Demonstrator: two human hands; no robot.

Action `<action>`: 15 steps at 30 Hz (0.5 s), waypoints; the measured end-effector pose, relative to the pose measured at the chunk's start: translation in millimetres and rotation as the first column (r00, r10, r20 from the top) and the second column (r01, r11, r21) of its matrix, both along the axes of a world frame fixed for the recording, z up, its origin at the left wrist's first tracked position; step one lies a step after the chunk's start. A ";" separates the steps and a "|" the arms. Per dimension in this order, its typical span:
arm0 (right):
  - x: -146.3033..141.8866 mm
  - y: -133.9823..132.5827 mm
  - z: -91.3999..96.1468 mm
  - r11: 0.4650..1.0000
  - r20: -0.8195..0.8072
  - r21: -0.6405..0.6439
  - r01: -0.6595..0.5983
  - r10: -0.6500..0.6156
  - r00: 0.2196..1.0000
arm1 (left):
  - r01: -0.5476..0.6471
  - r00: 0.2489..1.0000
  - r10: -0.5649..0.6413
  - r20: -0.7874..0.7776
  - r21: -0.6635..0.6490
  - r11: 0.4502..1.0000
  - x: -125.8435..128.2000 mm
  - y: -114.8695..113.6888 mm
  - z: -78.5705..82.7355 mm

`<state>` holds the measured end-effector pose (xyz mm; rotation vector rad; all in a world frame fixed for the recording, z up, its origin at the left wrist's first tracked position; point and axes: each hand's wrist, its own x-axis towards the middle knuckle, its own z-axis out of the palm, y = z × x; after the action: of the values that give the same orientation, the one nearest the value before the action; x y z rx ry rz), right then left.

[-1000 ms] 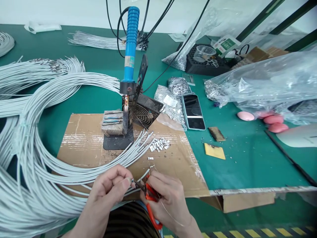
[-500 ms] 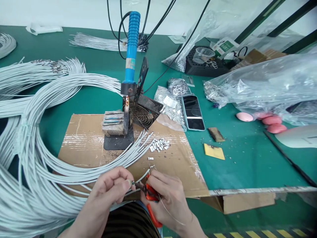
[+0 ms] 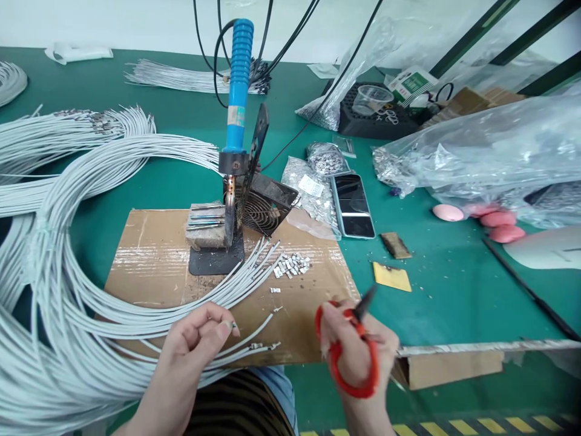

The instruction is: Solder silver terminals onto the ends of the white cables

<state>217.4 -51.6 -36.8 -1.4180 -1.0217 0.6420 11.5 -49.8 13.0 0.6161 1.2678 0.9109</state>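
Between the thumb and fingertips of my left hand [image 3: 200, 345] is pinched the end of a white cable; only its small dark tip [image 3: 233, 326] shows. A pair of scissors [image 3: 373, 366] with red handles is in my right hand [image 3: 356, 363], over the right edge of the cardboard, blades pointing up and away. The scissors are slightly blurred. White cables [image 3: 149, 320] curve in a thick bundle beneath and left of my left hand. Just right of that hand, a few cable ends carry small metal connectors [image 3: 256, 346]. A pile of small metal terminals [image 3: 293, 265] lies ahead.
A blue-handled soldering iron [image 3: 238, 91] stands upright in its holder on the cardboard sheet [image 3: 149, 242]. Behind it sits a small fan [image 3: 265, 209]. To the right lie a phone [image 3: 353, 206], a yellow sponge [image 3: 391, 277] and a large plastic bag [image 3: 476, 145].
My right hand has pulled the scissors away from the cable end, to the right, and the blades now point up. My left hand has shifted slightly left, still pinching the cable.
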 end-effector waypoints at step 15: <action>-33.1 -8.4 11.5 0.862 0.427 -0.181 -0.474 0.503 0.752 | -0.011 0.975 0.050 -0.217 0.176 0.984 10.6 -2.2 -1.3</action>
<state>184.2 -60.1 -25.3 -1.3911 -1.8118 0.7296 22.2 -52.1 11.8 0.8569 1.4082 1.0068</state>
